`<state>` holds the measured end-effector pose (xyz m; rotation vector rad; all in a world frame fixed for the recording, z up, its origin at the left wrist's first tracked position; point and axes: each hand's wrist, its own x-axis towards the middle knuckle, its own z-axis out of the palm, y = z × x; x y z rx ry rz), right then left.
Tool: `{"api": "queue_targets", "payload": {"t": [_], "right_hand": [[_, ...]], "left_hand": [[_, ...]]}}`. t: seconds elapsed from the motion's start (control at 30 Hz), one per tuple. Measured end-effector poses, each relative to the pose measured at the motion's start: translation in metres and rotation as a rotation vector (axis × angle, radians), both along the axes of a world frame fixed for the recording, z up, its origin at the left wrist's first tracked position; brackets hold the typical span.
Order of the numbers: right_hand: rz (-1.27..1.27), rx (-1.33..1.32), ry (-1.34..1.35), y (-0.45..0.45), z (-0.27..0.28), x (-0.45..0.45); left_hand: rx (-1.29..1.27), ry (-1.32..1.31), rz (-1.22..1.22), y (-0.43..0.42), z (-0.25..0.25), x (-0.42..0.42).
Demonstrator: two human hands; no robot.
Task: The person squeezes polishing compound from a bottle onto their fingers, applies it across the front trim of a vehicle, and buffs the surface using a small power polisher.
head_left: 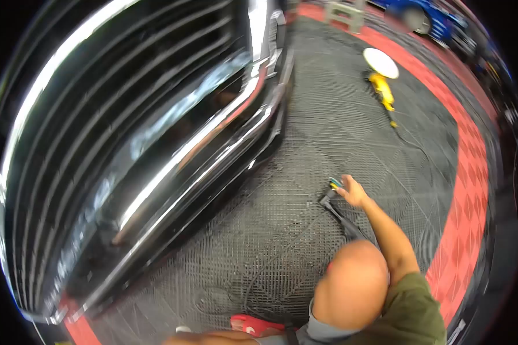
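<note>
My right hand reaches forward over the dark floor, its fingers curled at a small yellow and green piece. That piece is at the head end of a black tool, which extends back toward my bare knee. Blur hides the exact grip and what is between the fingers. A green sleeve covers my upper right arm. My left hand does not show. To the left is the glossy black and chrome front of a vehicle.
A yellow polisher with a round white pad and a cord lies at the upper right. Beyond it are a red floor band, a beige stool and a blue vehicle. A red shoe shows at the bottom.
</note>
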<state>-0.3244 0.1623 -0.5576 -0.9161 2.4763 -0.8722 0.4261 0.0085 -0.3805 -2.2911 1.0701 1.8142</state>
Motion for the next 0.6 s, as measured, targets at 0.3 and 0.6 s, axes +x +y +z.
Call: {"api": "queue_targets", "payload": {"t": [0.3, 0.6], "right_hand": [[-0.228, -0.170, -0.029, -0.016, 0.006, 0.009], [0.363, 0.215, 0.774, -0.034, -0.010, -0.054]], "left_hand": [[-1.284, -0.651, -0.569, 0.071, 0.091, -0.201], [0.285, -0.646, -0.564, -0.013, -0.069, 0.076]]}}
